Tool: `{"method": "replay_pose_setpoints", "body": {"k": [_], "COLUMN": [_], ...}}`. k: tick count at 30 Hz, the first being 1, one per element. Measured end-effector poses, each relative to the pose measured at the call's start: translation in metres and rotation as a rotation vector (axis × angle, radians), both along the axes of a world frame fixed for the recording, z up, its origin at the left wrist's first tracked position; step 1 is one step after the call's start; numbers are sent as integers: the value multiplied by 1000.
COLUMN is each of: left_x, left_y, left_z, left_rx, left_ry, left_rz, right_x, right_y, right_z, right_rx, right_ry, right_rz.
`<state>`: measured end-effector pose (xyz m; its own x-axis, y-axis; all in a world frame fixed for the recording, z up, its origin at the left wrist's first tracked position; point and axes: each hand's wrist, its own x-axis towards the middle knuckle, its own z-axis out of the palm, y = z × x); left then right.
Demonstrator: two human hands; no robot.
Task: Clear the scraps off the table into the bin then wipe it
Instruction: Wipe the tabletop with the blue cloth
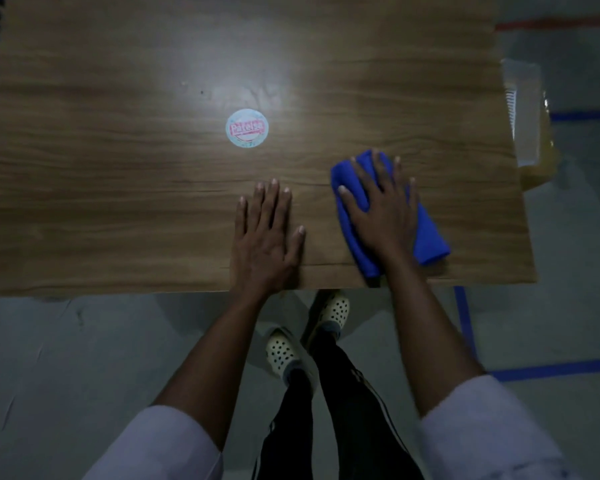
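A wooden table [118, 188] fills the upper half of the head view. My right hand [383, 209] presses flat on a folded blue cloth [428, 237] near the table's front right corner, fingers spread over it. My left hand [265, 237] lies flat and open on the bare wood beside it, close to the front edge. A round white sticker with red lettering [247, 128] sits on the table beyond my left hand. A yellow bin with a clear liner [534, 133] stands just past the table's right edge.
The floor is grey with blue tape lines [551, 370] at the right and a red line at the far right. My legs and pale perforated shoes [281, 351] stand below the front edge. A striped sleeve shows at the far left corner.
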<state>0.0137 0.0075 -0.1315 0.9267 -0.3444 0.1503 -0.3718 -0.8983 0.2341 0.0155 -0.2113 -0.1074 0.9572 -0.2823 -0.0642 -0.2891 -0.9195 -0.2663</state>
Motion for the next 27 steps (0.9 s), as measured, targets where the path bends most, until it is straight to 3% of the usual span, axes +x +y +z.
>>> {"method": "replay_pose_setpoints", "body": {"k": [2,3,6,9,11,13,15,17,20,22,23,27], "left_x": [-1,-1,-1,0,-2,-4,-4,-2,-2,-5,-6,-7], "left_y": [0,0,5,5,4,3,3,5,7,8,7,4], "left_z": [0,1,3,3,2,1,-1,-1,0,1,2,2], "left_rx": [-10,-14,-21,-22,-32,-45,-48,-47,-52,-49,-50,-48], "left_ry": [-2,-1,5,8,2,0,-4,1,14,27,25,27], "left_rz": [3,4,-26,-39,-15,0,7,4,-30,-38,-32,-4], "right_x": [-13,-24,-58,-59,-51,-44,-40,-41,-60,-65,-63,-54], "right_y": [40,63,97,50,16,4,25,66,107,86,68,23], "right_z": [-2,-1,-4,-6,-9,-8,-7,-5,-6,-6,-6,-10], "right_rx": [-57,-70,-75,-97,-105,-76,-59,-39,-38,-57,-59,-19], "right_ry": [-43,-56,-51,-25,0,-10,-46,-69,-71,-48,-45,-64], "right_rz": [-210,-213,81,312,204,-51,-275,-327,-5,198,198,-320]}}
